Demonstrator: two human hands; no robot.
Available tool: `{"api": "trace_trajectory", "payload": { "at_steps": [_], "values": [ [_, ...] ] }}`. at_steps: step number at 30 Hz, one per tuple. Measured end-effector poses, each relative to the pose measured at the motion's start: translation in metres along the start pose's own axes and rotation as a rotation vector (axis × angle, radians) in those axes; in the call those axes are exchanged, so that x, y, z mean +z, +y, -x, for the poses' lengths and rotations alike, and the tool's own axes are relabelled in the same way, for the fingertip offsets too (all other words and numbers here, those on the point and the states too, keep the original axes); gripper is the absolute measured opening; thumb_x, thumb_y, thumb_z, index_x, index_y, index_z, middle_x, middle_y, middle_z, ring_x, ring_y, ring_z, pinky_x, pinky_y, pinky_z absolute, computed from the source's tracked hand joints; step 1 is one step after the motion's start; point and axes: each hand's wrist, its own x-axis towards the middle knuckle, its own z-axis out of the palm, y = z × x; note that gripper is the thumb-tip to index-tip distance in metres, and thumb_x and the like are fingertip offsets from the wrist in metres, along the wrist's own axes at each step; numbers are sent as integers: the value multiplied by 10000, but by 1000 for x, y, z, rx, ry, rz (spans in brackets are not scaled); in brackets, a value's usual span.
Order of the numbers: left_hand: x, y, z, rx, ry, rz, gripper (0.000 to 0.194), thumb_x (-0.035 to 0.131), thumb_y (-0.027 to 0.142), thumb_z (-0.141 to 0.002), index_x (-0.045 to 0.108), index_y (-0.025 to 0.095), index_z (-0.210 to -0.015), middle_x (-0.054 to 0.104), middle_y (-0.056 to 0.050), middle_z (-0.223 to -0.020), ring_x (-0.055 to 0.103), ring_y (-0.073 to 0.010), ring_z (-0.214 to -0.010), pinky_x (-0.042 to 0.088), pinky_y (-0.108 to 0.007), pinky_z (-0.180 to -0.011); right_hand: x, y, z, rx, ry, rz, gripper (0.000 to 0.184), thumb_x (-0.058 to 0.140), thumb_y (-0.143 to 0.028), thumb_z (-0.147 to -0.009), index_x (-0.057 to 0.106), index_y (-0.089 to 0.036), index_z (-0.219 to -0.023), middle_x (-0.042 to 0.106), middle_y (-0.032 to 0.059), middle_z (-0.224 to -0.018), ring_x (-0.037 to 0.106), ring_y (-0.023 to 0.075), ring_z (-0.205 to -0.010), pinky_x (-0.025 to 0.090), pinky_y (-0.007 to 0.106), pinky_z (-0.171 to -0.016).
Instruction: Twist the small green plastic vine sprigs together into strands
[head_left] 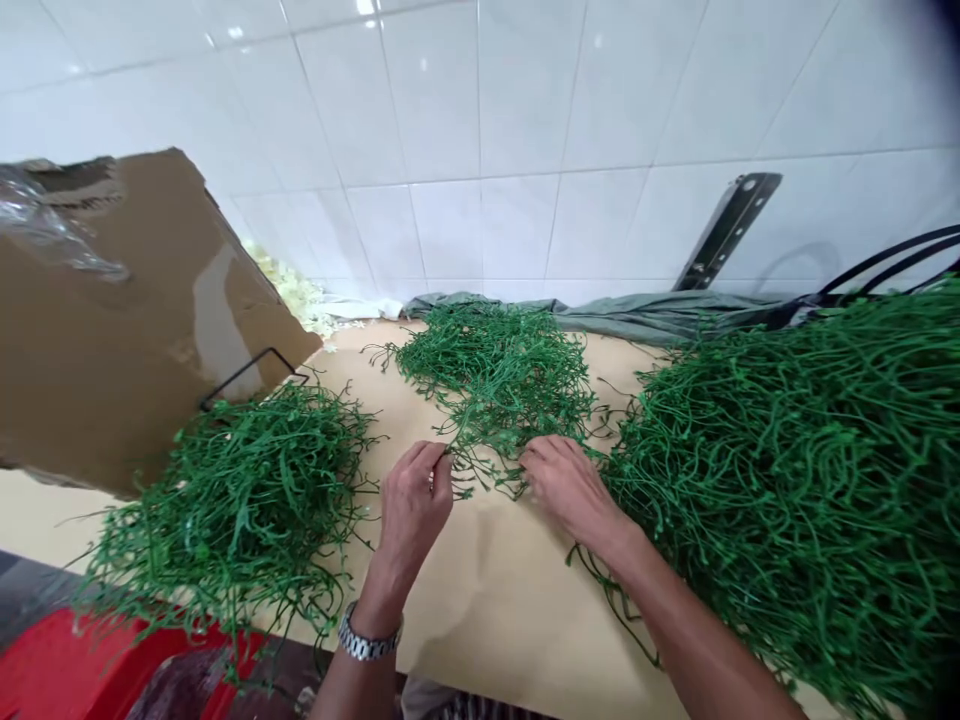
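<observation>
From my end, the work looks part-way along: the stems lie in separate heaps, but all are loose and tangled, none bundled. I can't tell which heap is finished and which is waiting. The middle heap is the one in hand, lying toward the desk's back edge. My left hand is narrow, thumb and fingertips closed on a thin stem at that heap's front. My right hand has its fingers bent down among stems at the heap's front right; whether they grip, I can't tell.

I count three heaps: this one, a left heap spilling over the front edge, and a right heap, the biggest, filling the right end. The stems are too tangled to count. There is one piece of cardboard toward the left end and one metal bracket behind the back edge.
</observation>
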Motion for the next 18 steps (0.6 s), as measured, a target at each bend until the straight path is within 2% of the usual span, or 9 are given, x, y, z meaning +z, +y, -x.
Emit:
{"api": "trace_trajectory", "payload": {
  "at_steps": [4, 7, 11, 15, 18],
  "values": [
    [-9, 4, 8, -203, -201, 357, 295, 428, 342, -813, 491, 156, -593, 410, 17, -531, 377, -110, -518, 272, -231, -495, 3, -12, -15, -89, -17, -27, 199, 499, -95, -792, 631, -194, -902, 604, 63, -969, 488, 203, -932, 357, 312, -775],
    [-19, 9, 21, -232, -325, 496, 353, 425, 407, -807, 474, 151, -569, 395, 21, -519, 348, -100, -510, 250, -227, -484, 8, -12, -32, -76, -28, -31, 172, 523, -123, -784, 643, -186, -890, 601, 86, -1006, 484, 224, -949, 363, 335, -761],
    [-31, 11, 53, -197, -434, 400, 380, 410, 416, -812, 395, 164, -529, 343, 25, -517, 337, -104, -519, 240, -236, -496, 15, -7, -47, -12, 1, -25, 182, 472, -163, -839, 649, -143, -873, 604, 127, -975, 485, 240, -943, 356, 359, -750],
    [-43, 0, 89, -236, -466, 252, 370, 379, 395, -832, 321, 177, -539, 319, 25, -537, 341, -110, -532, 246, -237, -502, 16, -2, -43, 7, 3, -54, 191, 472, -159, -839, 663, -160, -829, 625, 106, -918, 497, 233, -929, 370, 346, -751],
    [-51, -7, 106, -223, -507, 168, 360, 371, 369, -846, 307, 181, -546, 328, 26, -538, 346, -110, -526, 253, -234, -496, 10, 5, -35, 3, -13, -106, 195, 478, -193, -845, 672, -180, -863, 649, 71, -909, 530, 207, -881, 394, 321, -753]
  ]
}}
